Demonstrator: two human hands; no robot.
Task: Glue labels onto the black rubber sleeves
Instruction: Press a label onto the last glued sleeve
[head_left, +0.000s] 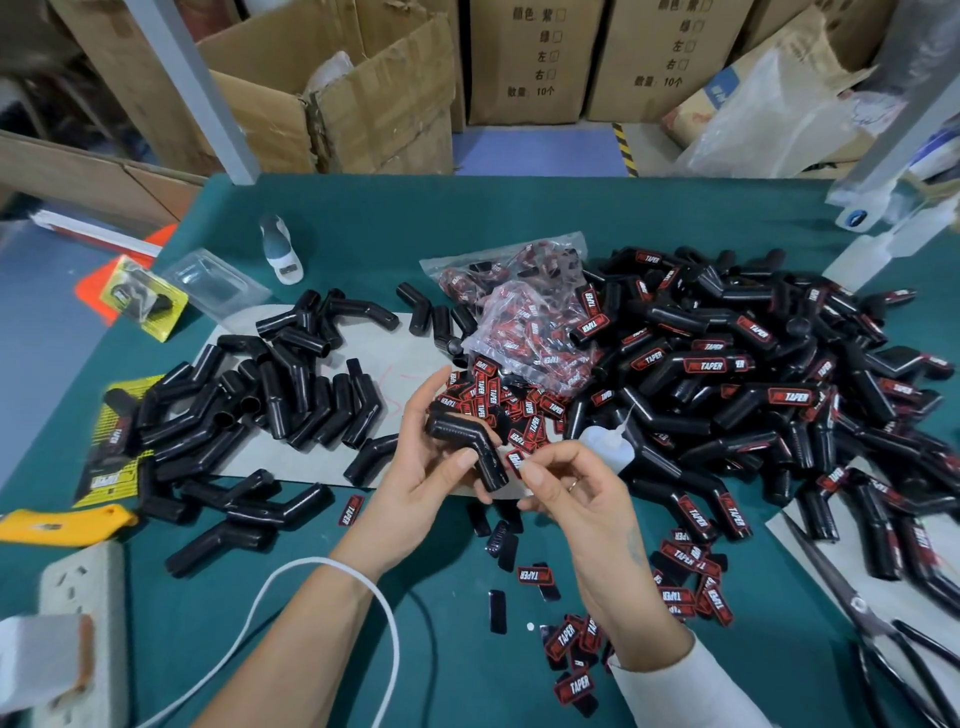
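The person's left hand (426, 462) holds a bent black rubber sleeve (470, 447) above the near middle of the green table (519, 208), with the thumb and fingers curled around it. The right hand (571, 493) pinches a small red and black label (516, 462) between thumb and fingertip, just beside the lower end of the sleeve; whether the label touches the sleeve, I cannot tell. Behind the right hand a small white glue bottle (610, 441) stands with its thin nozzle pointing up. On the left side lie many plain sleeves (291, 384), partly on a grey sheet (410, 364). On the right is a big pile of labelled sleeves (753, 374). A clear plastic bag of labels (524, 312) lies far of the hands, and loose labels (691, 577) are scattered near the right wrist.
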